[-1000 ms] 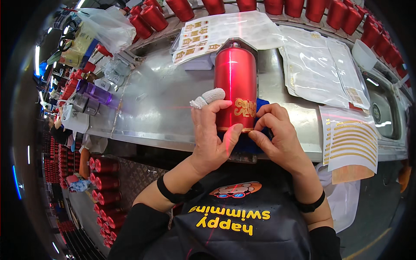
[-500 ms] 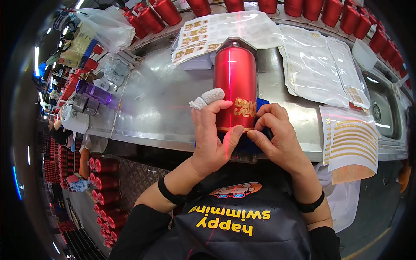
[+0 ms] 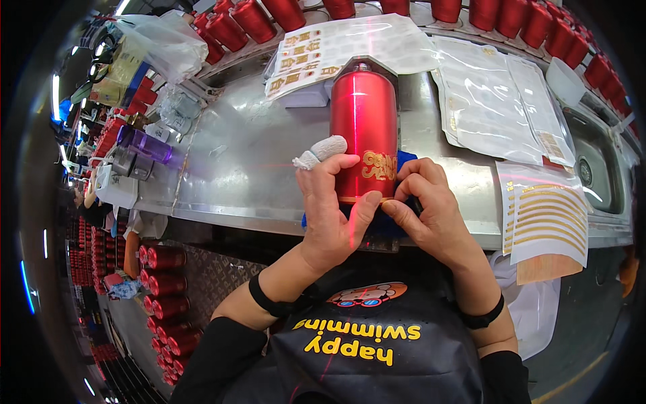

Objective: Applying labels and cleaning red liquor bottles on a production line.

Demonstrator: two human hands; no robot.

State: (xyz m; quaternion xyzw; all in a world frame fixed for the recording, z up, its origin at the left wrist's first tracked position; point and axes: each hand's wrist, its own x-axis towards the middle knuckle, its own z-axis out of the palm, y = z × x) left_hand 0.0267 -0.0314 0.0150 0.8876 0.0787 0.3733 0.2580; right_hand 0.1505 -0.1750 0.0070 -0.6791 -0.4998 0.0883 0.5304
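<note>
A shiny red metal bottle (image 3: 363,114) lies in front of me, its neck pointing away and its base toward me. A gold ornamental decal (image 3: 380,165) sits on its side near the base, and a thin gold strip (image 3: 356,200) runs along the base edge. My left hand (image 3: 330,209) grips the bottle from the left, thumb at the base edge; white wrapping covers one finger. My right hand (image 3: 427,205) is closed in a pinch at the strip's right end, beside the bottle. Blue cloth (image 3: 405,160) shows under the bottle.
Sheets with gold decals (image 3: 316,57) lie behind the bottle; plastic-covered sheets (image 3: 491,101) lie to the right. A sheet of curved gold strips (image 3: 548,212) hangs over the front edge near a sink (image 3: 592,168). Red bottles (image 3: 282,13) line the back; others are stacked lower left.
The bottle has turned slightly, showing more of the decal, and has shifted a little left. The bottles along the back have moved, seemingly to the right. Both hands keep nearly the same pose.
</note>
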